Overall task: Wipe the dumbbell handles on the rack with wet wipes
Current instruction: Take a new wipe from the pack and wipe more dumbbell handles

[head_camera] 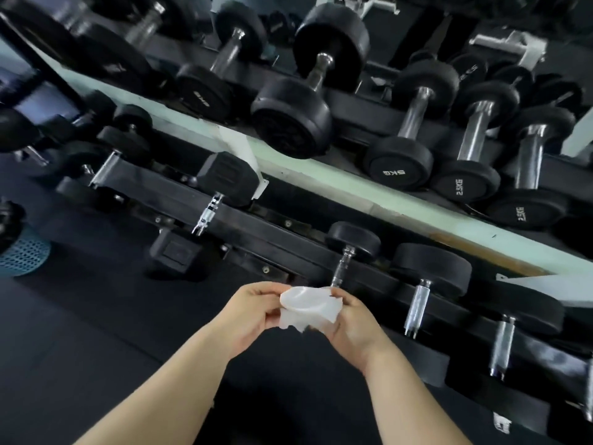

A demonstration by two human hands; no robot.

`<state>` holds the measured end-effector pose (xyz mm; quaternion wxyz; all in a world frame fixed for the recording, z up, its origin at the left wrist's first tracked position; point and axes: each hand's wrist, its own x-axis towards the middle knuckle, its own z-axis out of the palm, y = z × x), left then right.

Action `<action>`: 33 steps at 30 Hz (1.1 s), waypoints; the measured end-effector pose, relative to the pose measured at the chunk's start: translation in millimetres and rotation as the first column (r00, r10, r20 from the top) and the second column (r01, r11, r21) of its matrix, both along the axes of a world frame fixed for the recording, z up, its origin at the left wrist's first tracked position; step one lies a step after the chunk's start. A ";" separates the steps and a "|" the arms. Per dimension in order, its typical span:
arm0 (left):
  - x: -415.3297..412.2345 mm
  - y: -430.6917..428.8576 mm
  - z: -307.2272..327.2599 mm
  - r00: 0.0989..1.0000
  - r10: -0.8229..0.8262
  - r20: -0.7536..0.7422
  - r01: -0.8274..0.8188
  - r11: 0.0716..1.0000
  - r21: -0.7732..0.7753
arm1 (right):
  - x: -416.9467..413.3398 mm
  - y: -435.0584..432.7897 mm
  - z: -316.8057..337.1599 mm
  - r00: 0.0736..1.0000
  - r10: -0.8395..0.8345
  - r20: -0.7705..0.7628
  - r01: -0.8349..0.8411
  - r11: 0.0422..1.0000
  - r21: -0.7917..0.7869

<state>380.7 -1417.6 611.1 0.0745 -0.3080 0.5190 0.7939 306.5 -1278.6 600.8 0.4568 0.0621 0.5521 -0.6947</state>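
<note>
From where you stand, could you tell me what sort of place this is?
Most likely a gym's free-weights area. A two-tier rack holds rows of black dumbbells marked in kilograms, and the floor looks like dark rubber matting. Both hands hold a wipe before the lower tier.

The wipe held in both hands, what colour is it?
White. The wipe shows clearly in the head view, pinched between the left hand and right hand.

A single head-worn wide-angle view looks steeply down and forward, tilted, close over the left hand (pixel 253 313) and right hand (pixel 348 322) at lower centre, with the dumbbell rack (pixel 288 242) running diagonally just beyond them and dark floor (pixel 96 332) to their left.
</note>
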 end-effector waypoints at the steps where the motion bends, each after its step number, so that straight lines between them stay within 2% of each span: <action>1: 2.5 -11.2 2.1 1.000 -0.007 -0.009 0.007 1.000 0.020 | 1.8 -9.3 3.2 1.000 -0.006 0.021 0.006 1.000 0.001; 4: 7.7 -50.6 1.2 0.999 -0.038 -0.003 0.038 0.999 -0.022 | 4.2 -47.3 4.1 0.998 0.016 0.054 -0.014 0.999 -0.035; 7: 12.9 -106.9 -14.3 0.998 -0.036 0.052 0.047 0.972 -0.232 | 8.2 -105.3 -5.8 0.989 -0.037 0.140 0.042 0.999 -0.035; 9: 15.5 -153.1 -25.6 0.998 -0.041 0.050 0.057 0.921 -0.385 | 10.8 -151.8 -17.0 0.985 -0.028 0.171 0.032 0.999 -0.020; 11: 19.6 -193.8 -33.1 0.992 -0.095 0.087 0.127 0.844 -0.522 | 16.4 -193.1 -29.6 0.988 0.118 0.094 -0.127 0.988 0.090; 14: 22.3 -239.1 -49.6 0.979 -0.169 0.117 0.205 0.768 -0.607 | 21.8 -242.0 -49.2 0.939 0.344 -0.024 -0.327 0.909 0.259; 16: 20.7 -258.7 -68.3 0.977 -0.183 0.109 0.211 0.763 -0.611 | 20.7 -264.3 -63.9 0.918 0.390 -0.076 -0.338 0.867 0.366; 18: 18.1 -274.3 -95.3 0.977 -0.190 0.098 0.208 0.738 -0.642 | 13.2 -278.6 -84.6 0.934 0.326 -0.143 -0.214 0.835 0.508; 19: 16.6 -282.3 -111.6 0.975 -0.194 0.106 0.212 0.682 -0.700 | 7.7 -284.0 -97.4 0.943 0.272 -0.192 -0.120 0.815 0.566; 21: 13.1 -297.8 -147.4 0.977 -0.169 0.128 0.197 0.507 -0.839 | -4.7 -293.8 -125.1 0.929 0.220 -0.298 0.032 0.755 0.655; 24: 1.0 -320.3 -199.9 0.994 -0.091 0.065 0.090 0.304 -0.949 | -26.9 -313.5 -167.6 0.860 0.271 -0.432 0.141 0.687 0.713; 26: -11.0 -334.7 -229.0 0.997 -0.082 0.013 0.031 0.222 -0.975 | -43.9 -335.3 -195.6 0.760 0.325 -0.563 0.215 0.692 0.689; 27: -18.9 -342.1 -243.0 0.995 -0.100 0.004 0.022 0.182 -0.983 | -52.6 -348.3 -208.7 0.675 0.363 -0.643 0.257 0.701 0.666; 28: -25.3 -348.2 -256.0 0.992 -0.128 0.006 0.025 0.154 -0.988 | -60.7 -361.1 -221.9 0.570 0.398 -0.719 0.294 0.719 0.630; 30: -36.0 -358.2 -279.4 0.984 -0.179 0.021 0.043 0.118 -0.992 | -80.4 -386.5 -245.8 0.303 0.440 -0.845 0.331 0.783 0.526; 32: -44.1 -364.8 -297.2 0.978 -0.208 0.017 0.038 0.100 -0.994 | -100.4 -406.2 -266.0 0.018 0.471 -0.882 0.328 0.830 0.450; 33: -45.2 -366.7 -304.1 0.978 -0.210 -0.007 0.018 0.116 -0.993 | -109.9 -413.8 -276.7 -0.078 0.480 -0.874 0.312 0.844 0.436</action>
